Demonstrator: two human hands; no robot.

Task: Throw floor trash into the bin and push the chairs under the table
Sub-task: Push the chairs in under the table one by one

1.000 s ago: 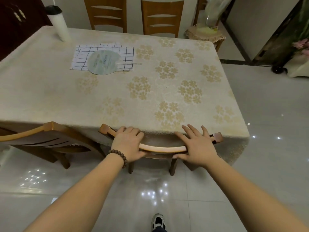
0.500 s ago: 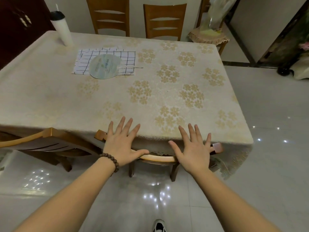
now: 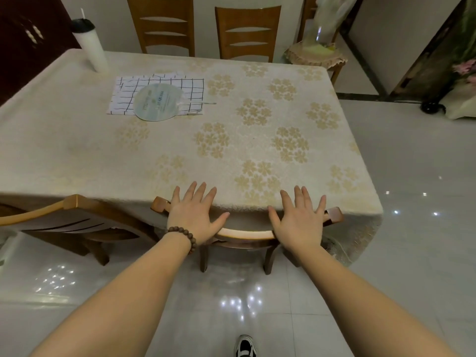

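Both hands flat, fingers straight and spread, grip wide open and closed around nothing. Left hand pressed palm-down on the left part of the curved top rail of the near chair, at lower centre of the frame; brown bead bracelet at that wrist. Right hand pressed likewise on the right part of the same rail, fingertips reaching over the edge of the table. Chair tucked in, rail right against the hanging tablecloth, only the back legs showing below. Second chair at lower left, its back angled and standing off from the table edge. Two more chairs at the far side, top of the frame. On the table, upper left: tall white cup, checked cloth, round fan lying on it. Shoe at bottom centre on the glossy tile floor.
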